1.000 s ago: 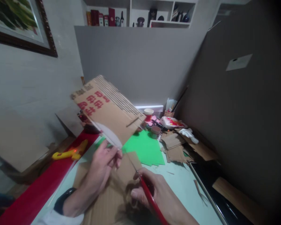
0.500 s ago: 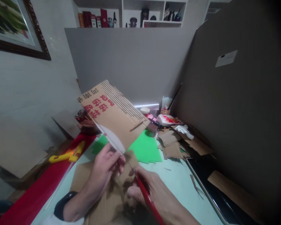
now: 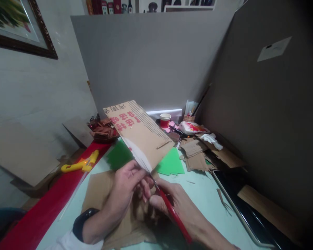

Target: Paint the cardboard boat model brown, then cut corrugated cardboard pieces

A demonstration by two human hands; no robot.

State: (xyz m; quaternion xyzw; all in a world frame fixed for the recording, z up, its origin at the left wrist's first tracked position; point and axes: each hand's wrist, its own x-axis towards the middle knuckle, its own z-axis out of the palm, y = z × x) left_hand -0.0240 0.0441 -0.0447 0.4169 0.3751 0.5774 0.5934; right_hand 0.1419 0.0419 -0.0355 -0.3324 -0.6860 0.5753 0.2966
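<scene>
A brown cardboard piece [image 3: 143, 140] printed with red and black characters is raised at a tilt over the table. A white curved patch [image 3: 138, 152] runs along its lower left edge. My left hand [image 3: 127, 180] pinches the cardboard near its lower corner. In my right hand [image 3: 169, 194] is a pair of red-handled scissors [image 3: 175, 215]; its thin metal end meets that same corner, close to my left fingertips. Whether the blades are apart is hard to see. Beneath both hands lies another brown cardboard sheet [image 3: 97, 187].
Green sheets [image 3: 172, 162] lie behind the hands. Cardboard scraps [image 3: 194, 152] and a dark glossy panel [image 3: 240, 205] are at the right. A yellow glue gun [image 3: 82, 165] rests on red cloth [image 3: 54, 205] at left. Grey boards [image 3: 151, 59] enclose the table's back and right.
The view has tilted down. The cardboard has turned slightly and sits closer to the scissors. My two hands have come nearer to each other, each keeping its hold.
</scene>
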